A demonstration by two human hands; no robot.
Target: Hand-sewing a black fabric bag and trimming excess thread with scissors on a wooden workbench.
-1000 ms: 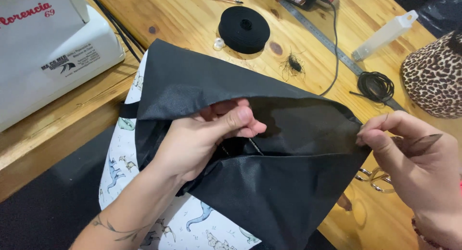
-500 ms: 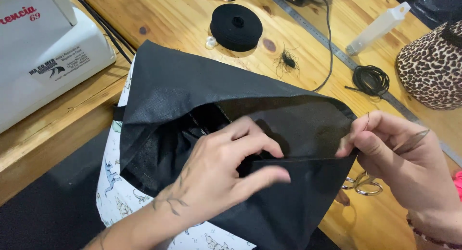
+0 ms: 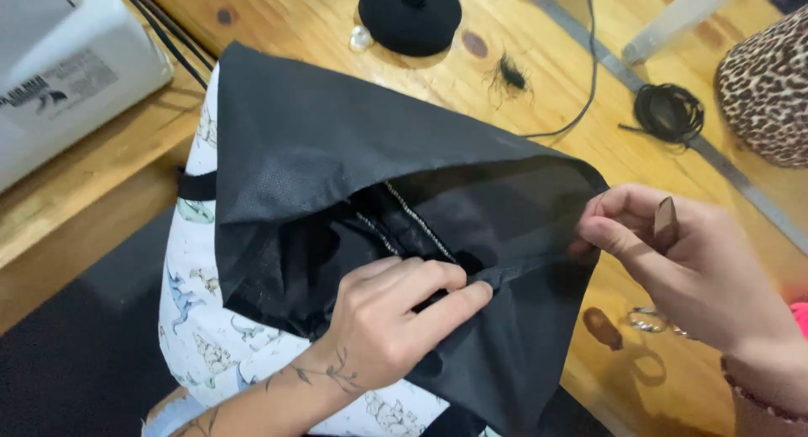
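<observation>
Left hand (image 3: pixel 383 319) presses curled fingers (image 3: pixel 454 298) onto a fold of black non-woven fabric (image 3: pixel 337 142); right hand (image 3: pixel 682 269) pinches its edge above the wooden bench (image 3: pixel 320 16).

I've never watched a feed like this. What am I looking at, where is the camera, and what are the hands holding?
There is no machine: a person works with bare hands, filmed by a camera on their head looking down. The left hand presses a fold of black fabric; the right hand pinches its edge. Under it lies white cloth printed with dinosaurs. On the wooden table sit a black spool, a coil of black cord, a metal ruler, a leopard-print item and, left, a white machine.
</observation>
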